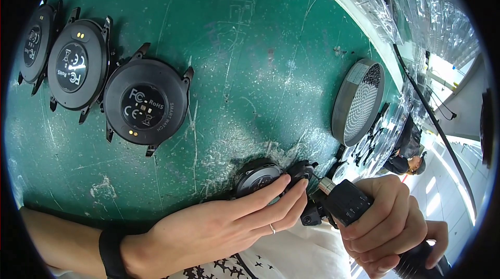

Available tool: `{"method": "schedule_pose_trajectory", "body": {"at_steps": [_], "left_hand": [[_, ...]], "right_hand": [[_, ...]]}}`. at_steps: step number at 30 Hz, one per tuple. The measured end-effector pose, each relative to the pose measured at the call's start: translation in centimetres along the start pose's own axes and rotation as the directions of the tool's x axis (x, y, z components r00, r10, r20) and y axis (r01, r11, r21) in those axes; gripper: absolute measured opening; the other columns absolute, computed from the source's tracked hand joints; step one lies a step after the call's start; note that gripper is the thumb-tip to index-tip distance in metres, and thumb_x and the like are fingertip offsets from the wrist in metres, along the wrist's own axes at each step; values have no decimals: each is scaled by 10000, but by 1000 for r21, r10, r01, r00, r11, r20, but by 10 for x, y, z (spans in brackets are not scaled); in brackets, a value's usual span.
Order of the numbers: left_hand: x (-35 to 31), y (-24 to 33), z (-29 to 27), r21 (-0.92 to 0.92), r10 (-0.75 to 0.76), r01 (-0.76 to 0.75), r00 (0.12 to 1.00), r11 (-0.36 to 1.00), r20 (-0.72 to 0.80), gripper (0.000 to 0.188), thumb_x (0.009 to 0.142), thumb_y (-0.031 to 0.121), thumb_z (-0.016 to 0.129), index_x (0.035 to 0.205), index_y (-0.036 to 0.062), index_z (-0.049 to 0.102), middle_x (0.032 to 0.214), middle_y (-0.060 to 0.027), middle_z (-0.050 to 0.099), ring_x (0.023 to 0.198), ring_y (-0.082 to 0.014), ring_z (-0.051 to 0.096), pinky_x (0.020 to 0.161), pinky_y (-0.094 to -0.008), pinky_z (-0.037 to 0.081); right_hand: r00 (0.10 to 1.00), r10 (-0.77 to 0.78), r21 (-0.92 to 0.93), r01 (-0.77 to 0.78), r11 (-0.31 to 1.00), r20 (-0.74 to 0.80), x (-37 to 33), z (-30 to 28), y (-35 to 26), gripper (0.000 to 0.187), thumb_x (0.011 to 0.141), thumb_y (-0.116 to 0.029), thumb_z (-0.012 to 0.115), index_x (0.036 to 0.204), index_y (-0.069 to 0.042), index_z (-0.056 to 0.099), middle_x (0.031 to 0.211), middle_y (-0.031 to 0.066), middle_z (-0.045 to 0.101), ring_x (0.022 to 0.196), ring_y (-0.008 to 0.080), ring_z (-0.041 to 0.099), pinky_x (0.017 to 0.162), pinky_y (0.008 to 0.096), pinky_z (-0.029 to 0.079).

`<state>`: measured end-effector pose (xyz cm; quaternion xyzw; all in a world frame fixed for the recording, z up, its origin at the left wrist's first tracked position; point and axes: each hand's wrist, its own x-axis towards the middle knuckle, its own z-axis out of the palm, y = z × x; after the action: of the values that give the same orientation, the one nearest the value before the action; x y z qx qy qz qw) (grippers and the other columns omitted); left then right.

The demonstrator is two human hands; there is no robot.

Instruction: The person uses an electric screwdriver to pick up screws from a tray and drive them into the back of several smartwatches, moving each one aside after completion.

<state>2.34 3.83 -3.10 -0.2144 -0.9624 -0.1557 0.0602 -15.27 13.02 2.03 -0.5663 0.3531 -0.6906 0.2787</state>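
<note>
Watch case [258, 176] against outstretched left hand [221, 222], grip unclear; right hand [388, 221] tight around screwdriver [348, 203]

clear plastic sheeting [442, 5] | scratched green tabletop [260, 86] | dark-clothed person [410, 141], background

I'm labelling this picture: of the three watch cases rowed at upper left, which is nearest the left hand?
The rightmost watch case; the left hand is below it in the picture. The middle case and leftmost case lie farther away.

head view | head-worn left fisheye | faces down | close above green tabletop [250, 86]
</note>
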Motion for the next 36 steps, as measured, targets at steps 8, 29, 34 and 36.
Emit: {"method": "schedule_pose_trajectory", "body": {"at_steps": [8,29,34,36], "left_hand": [[1,2,5,-10,-15,15,999,1000,-43,518,919,310,456,1351,50,576,1493,-35,422,1440,-227,354,1234,-423,267],[-1,-2,-3,32,0,2,997,999,-77,486,910,308,482,1288,39,625,1449,-49,482,1407,-232,399,1216,-429,300],[1,-2,-7,-76,34,-45,989,996,-143,432,963,301,485,1274,36,625,1352,-46,564,1355,-225,458,1185,-427,353],[0,-2,-11,-98,67,-83,986,992,-154,422,977,301,483,1277,39,622,1329,-45,581,1344,-222,469,1178,-427,363]], "right_hand": [[1000,18,-104,-21,994,-21,-8,0,-11,165,941,-79,618,1056,-82,500,695,24,556,474,144,540,424,280,490],[930,-227,-55,220,974,-290,4,-2,-13,322,851,7,647,1103,-12,449,589,-1,513,374,77,488,352,190,461],[884,-199,-170,138,976,-423,-2,-25,-33,275,907,-25,594,1140,-7,447,630,-3,471,405,80,459,381,197,437],[886,-199,-191,129,973,-419,-3,-25,-31,270,916,-27,580,1149,-3,446,638,2,467,417,81,456,390,203,435]]}}
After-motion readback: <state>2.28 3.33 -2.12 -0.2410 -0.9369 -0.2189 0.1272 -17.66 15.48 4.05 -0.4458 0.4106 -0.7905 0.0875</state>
